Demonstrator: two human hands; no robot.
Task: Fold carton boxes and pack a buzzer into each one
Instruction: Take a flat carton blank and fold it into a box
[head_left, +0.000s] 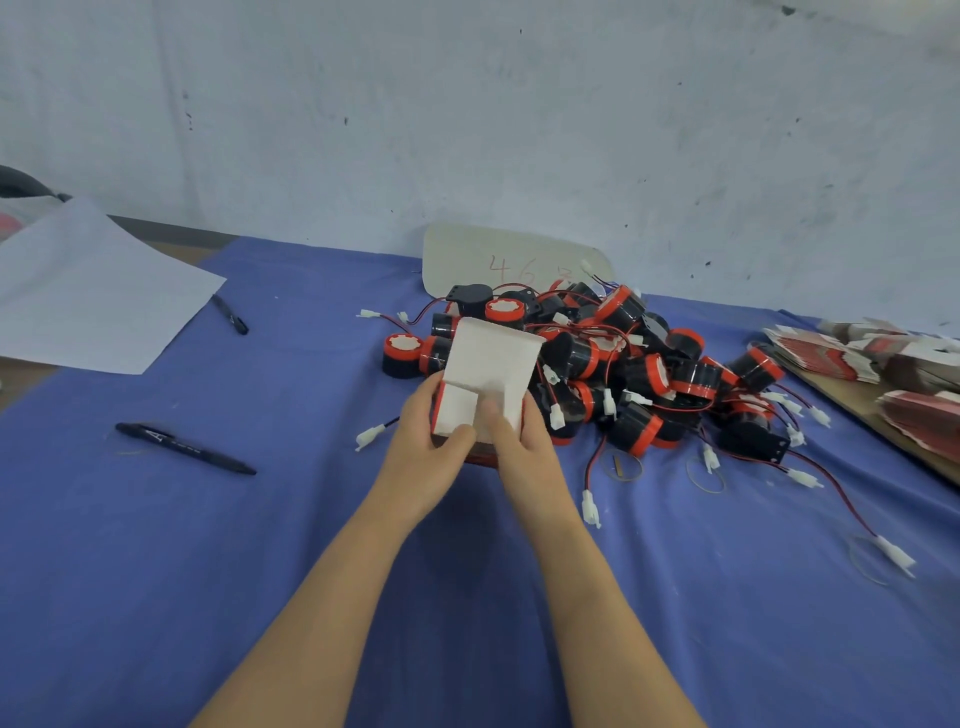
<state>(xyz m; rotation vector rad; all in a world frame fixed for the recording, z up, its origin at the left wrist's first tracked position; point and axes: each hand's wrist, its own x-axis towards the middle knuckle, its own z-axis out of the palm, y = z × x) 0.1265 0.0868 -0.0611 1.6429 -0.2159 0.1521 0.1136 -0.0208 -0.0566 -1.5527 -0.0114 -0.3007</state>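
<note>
A small carton box, white inside and red outside, stands in the middle of the blue cloth with its top flap raised. My left hand grips its left side, thumb on an inner flap. My right hand holds the right side, thumb pressing a flap inward. Behind and to the right lies a heap of black-and-red buzzers with red-black wires and white plugs. What is inside the box is hidden.
Stacks of flat red-and-white cartons lie on a board at the right edge. Two black pens and a white paper sheet are at the left. A card marked with numbers leans on the wall. Rubber bands lie near the wires.
</note>
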